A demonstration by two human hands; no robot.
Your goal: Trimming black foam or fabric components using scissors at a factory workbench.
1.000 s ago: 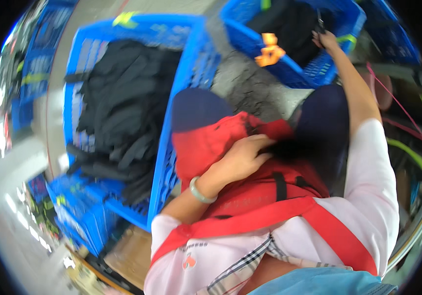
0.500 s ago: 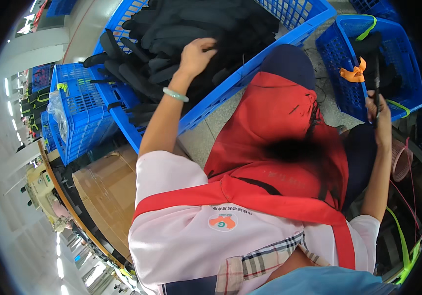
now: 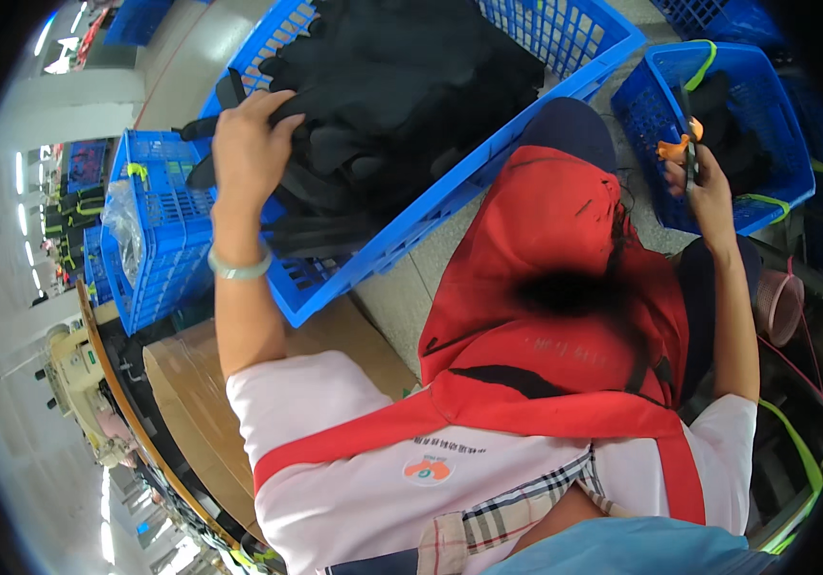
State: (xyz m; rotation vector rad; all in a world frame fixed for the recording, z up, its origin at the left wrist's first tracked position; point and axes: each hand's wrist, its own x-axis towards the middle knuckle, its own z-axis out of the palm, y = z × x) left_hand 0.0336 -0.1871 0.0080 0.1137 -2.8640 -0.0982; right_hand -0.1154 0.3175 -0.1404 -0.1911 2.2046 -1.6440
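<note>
A big blue basket (image 3: pixel 488 177) in front of me holds a heap of flat, black, rounded soft pieces (image 3: pixel 392 86). My left hand (image 3: pixel 251 149), with a pale bangle on its wrist, is over the heap's left side. Its fingers curve downward, with the thumb apart from them; the fingertips touch or nearly touch the black pieces. At the right, my right hand (image 3: pixel 704 192) is closed around a thin, dark, upright strip-like thing (image 3: pixel 690 163), whose kind I cannot make out. That hand is at the near side of a smaller blue basket (image 3: pixel 656 101) with black pieces inside.
Orange ties (image 3: pixel 672 150) and yellow-green straps (image 3: pixel 702 69) hang on the smaller basket. Stacked blue crates (image 3: pixel 167 240) and a cardboard box (image 3: pixel 191 393) stand at my left. A sewing machine (image 3: pixel 76 369) is farther left. A pink roll (image 3: pixel 779 307) lies at the right.
My left hand has moved left and nearer me, from the heap's middle to its left side. My right hand has shifted left and slightly up with the dark thing still in it.
</note>
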